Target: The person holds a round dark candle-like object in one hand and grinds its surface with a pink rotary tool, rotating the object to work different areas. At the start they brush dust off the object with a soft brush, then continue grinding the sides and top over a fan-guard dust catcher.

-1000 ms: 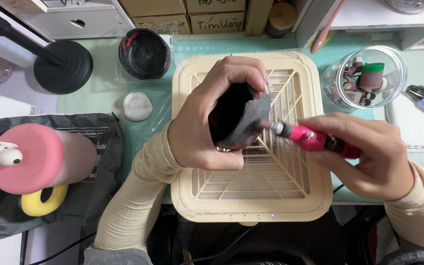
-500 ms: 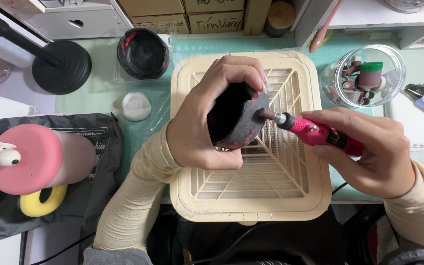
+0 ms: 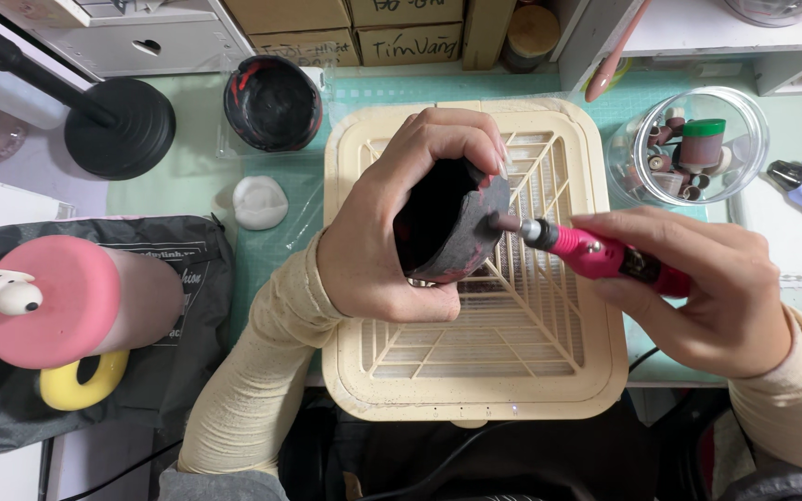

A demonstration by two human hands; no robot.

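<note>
A small dark bowl (image 3: 447, 223) sits in the middle of the frame, held tipped on its side above a cream grid tray (image 3: 475, 371). Its open mouth faces the left of the frame and its base faces right, so its axis runs roughly left to right. The left hand (image 3: 392, 232) has its grip clamped on the bowl, fingers curled over the upper rim and thumb under the lower edge. The right hand (image 3: 707, 288) has its grip closed around a pink rotary tool (image 3: 596, 255), whose long axis lies nearly level, tip pointing left and touching the bowl's outer wall near the base. Judging by the look of it, the sanding is partway: reddish patches show along the lower outside edge while most of the outer wall looks grey and dull; how much is left I cannot tell. At upper left of the tray a second dark bowl (image 3: 272, 102) rests on the table (image 3: 187, 199), and at upper right stands a clear jar of sanding bits (image 3: 689, 148).
</note>
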